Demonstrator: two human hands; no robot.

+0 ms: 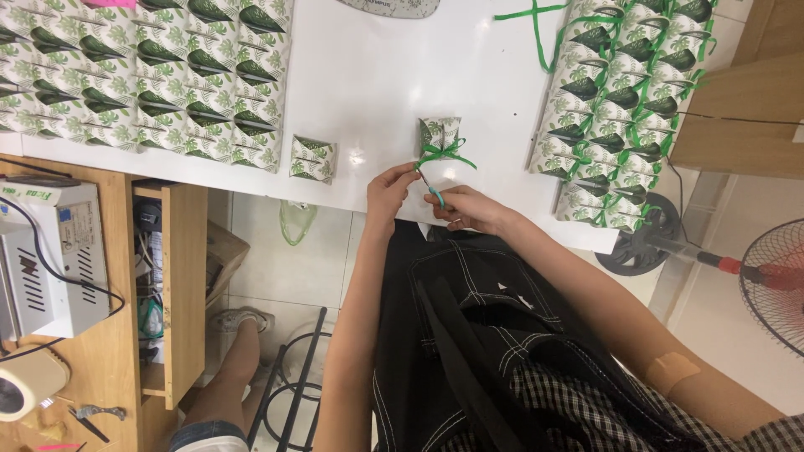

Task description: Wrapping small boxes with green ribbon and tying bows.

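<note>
The small gift box [440,134] stands near the front edge of the white table [377,75], just beyond your hands. It is a folded paper box, white with a green leaf print, pinched at the top, and a green ribbon [446,153] is tied around its middle in a bow with loose ends going to the right.

Your left hand [389,186] reaches up to the left end of the ribbon, and its fingertips are pinched together on it. Your right hand [467,208] is closed around small scissors [432,191] with a green handle; the blades point up toward the ribbon end.

One more box [313,158] of the same print, without ribbon, sits to the left, apart from the first. Many untied boxes [142,71] lie in rows at the far left, and boxes already tied with ribbon [624,109] are stacked at the right. A standing fan [775,280] is on the floor to your right.
</note>
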